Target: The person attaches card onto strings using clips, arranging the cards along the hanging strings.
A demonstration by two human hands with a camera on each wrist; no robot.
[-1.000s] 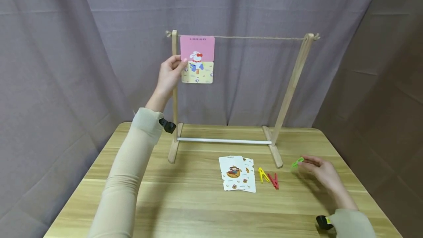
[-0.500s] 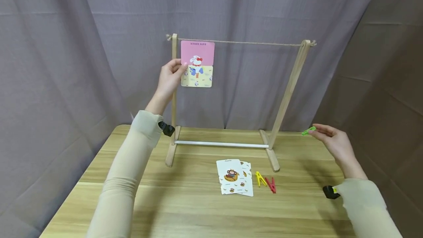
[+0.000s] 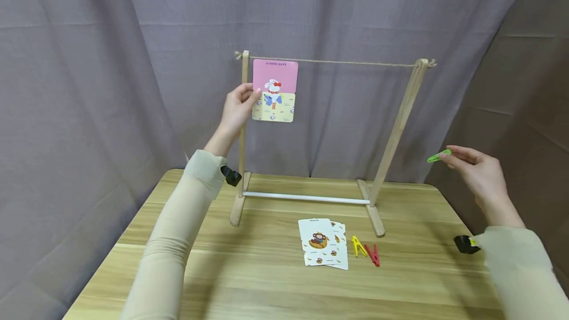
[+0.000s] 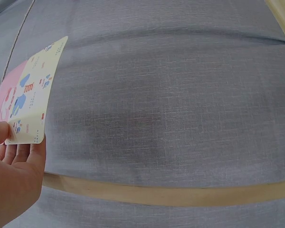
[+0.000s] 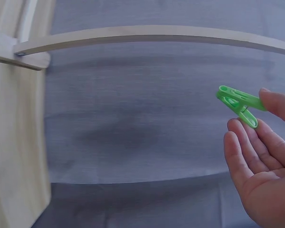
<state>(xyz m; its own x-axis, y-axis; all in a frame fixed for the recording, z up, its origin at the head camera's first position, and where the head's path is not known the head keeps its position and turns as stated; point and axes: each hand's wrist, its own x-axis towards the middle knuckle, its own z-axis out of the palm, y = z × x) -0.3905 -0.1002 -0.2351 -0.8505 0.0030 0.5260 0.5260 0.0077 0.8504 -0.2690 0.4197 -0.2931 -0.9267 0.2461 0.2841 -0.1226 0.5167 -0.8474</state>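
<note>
My left hand (image 3: 237,111) pinches a pink and yellow rabbit card (image 3: 275,77) by its left edge, thumb in front and fingers behind. The card hangs upright just below the string (image 3: 346,62), close to the left post of a wooden stand (image 3: 244,147). Out to the right, past the other post, my right hand (image 3: 482,177) is raised and pinches a green clothespin (image 5: 240,100) between thumb and index finger. In the right wrist view the remaining fingers extend loosely below the clothespin.
On the wooden table (image 3: 249,280) lie overlapping white cards (image 3: 316,243) with a monkey picture. Just right of them are a yellow clothespin (image 3: 358,246) and a red clothespin (image 3: 373,255). A white rod (image 3: 306,198) joins the stand's feet. A grey curtain (image 3: 355,9) hangs behind.
My right hand has risen from low over the table, carrying the green clothespin up and to the right. The left hand still holds the rabbit card near the string; the head view has shifted slightly.
</note>
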